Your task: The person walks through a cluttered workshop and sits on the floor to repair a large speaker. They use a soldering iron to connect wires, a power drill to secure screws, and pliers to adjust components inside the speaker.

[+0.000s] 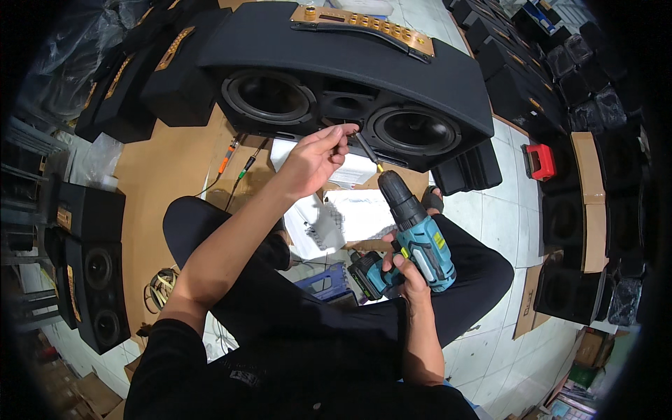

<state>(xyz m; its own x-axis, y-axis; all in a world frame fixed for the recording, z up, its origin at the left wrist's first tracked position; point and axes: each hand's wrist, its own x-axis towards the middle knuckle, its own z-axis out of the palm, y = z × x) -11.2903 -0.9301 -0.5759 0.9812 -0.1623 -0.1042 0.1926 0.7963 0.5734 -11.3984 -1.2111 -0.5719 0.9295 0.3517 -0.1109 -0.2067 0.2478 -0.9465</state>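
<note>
My right hand point(406, 276) grips a teal and black cordless drill point(428, 252) by its handle. A long bit point(365, 148) reaches up and left from the chuck. My left hand point(318, 159) is raised with thumb and forefinger pinched by the bit's tip; what lies between them is too small to make out. Just beyond stands a large black speaker cabinet point(434, 80) with two round drivers, a central horn and a gold control panel point(364, 26) on top. White paper sheets point(371, 213) with small dark pieces lie between my knees.
An orange-handled tool point(227, 158) and a green-handled one point(246, 166), both corded, lie on brown cardboard point(147, 168) at left. A blue tray point(325, 283) sits below the drill. More black speakers point(98, 280) line both sides. A red case point(539, 162) stands at right.
</note>
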